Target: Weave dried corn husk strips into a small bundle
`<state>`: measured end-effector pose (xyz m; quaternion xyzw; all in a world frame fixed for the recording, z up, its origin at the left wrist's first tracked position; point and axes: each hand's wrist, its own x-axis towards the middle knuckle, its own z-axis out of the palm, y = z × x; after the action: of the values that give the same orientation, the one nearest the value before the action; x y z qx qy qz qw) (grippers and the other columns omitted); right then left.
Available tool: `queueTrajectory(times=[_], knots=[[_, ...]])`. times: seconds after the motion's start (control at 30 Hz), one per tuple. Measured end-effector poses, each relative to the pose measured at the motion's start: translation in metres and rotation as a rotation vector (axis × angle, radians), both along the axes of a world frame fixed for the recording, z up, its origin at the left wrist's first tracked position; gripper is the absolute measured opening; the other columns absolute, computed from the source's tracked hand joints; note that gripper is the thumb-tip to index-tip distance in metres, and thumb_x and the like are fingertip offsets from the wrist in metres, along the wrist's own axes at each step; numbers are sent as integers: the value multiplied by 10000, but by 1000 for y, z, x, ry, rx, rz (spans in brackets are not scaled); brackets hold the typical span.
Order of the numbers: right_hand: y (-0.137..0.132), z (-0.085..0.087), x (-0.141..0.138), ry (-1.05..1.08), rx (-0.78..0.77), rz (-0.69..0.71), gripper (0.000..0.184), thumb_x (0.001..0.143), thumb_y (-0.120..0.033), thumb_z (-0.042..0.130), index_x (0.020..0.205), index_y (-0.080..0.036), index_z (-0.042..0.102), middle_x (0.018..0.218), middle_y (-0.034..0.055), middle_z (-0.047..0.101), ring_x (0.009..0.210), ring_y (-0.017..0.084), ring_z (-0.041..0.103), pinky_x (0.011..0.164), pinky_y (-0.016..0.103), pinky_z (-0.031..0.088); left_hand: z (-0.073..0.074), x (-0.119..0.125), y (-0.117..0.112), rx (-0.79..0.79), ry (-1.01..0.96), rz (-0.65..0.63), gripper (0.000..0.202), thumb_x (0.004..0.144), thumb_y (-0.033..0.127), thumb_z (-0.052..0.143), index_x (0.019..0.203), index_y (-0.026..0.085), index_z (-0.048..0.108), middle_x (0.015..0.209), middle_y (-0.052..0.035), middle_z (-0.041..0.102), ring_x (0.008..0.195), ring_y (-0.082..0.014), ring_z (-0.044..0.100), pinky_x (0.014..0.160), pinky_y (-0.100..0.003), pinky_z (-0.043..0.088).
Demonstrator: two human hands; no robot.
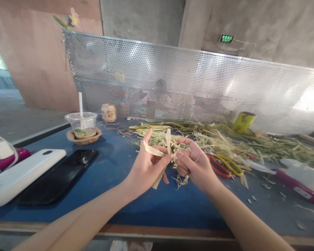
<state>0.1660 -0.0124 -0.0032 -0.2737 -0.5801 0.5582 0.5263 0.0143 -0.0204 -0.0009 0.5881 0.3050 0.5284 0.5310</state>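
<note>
My left hand (148, 167) pinches pale, flat dried plant strips (154, 150) between thumb and fingers, its index finger raised. One strip stands upright from the pinch, and another bends back toward the left index finger. My right hand (192, 161) is closed, thumb against index finger, at the same strips where they meet the left thumb. What lies inside the right fist is partly hidden. Beneath and behind both hands spreads a heap of shredded dried plant fibres (159, 138). Right of my right hand lie scissors with red handles (221, 169) and a yellow-handled pair (232, 166).
On the blue table (104, 188) at left are a black phone (60, 176), a white power bank (28, 172) and a plastic cup (81, 122) with a straw. A yellow-green can (243, 122) and magenta glue gun (298, 184) stand right. A perforated metal screen (136, 76) backs the table.
</note>
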Motion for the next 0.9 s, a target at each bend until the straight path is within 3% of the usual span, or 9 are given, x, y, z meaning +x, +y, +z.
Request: queueTrajectory(times=[0.1,0.2,0.3,0.4,0.63,0.8,0.9], knots=[[4,2,7,-201,-13,64,339,794,-451,555,1011,-217,442,438,-122,355,330,39,241,356,178,206,-2,0,5,-93,-58,-52,942,816,251,571,1412,247,-159,730,20,560,499,-104,558,446,-246,501],[8,5,11,-350,119,-37,330,798,-511,509,838,-186,550,467,-66,426,360,61,339,365,205,271,-5,1,8,-163,-50,-58,902,858,314,503,1400,200,-209,624,26,570,532,-123,549,452,-235,469],[10,6,10,-336,247,-145,323,759,-477,577,644,-176,559,535,-19,499,473,89,449,474,240,376,-5,3,6,-129,14,-69,989,818,331,565,1392,199,-230,658,10,611,514,-106,520,444,-215,428],[10,6,8,-268,193,-126,262,694,-429,661,665,-184,573,598,-5,560,534,113,511,527,259,413,-4,4,6,-114,58,-79,1079,750,298,654,1403,190,-199,700,2,611,530,-92,492,418,-183,361],[8,-2,7,-185,173,-238,233,695,-359,678,625,-179,547,538,-29,529,496,85,458,499,226,386,-9,4,8,-15,137,-78,1056,734,240,664,1420,238,-139,709,40,570,512,-71,471,459,-203,361],[11,-9,5,-124,134,-265,230,720,-320,672,617,-174,527,506,-46,497,477,71,437,491,207,357,-12,5,7,-62,192,-97,1039,733,216,658,1425,193,-116,684,46,558,520,-82,485,456,-211,371],[19,-8,9,-135,75,-208,259,718,-370,665,621,-162,545,488,-49,482,444,57,390,456,199,322,-12,5,10,-132,125,-143,986,743,224,655,1434,191,-47,699,13,612,515,-90,503,438,-208,366]])
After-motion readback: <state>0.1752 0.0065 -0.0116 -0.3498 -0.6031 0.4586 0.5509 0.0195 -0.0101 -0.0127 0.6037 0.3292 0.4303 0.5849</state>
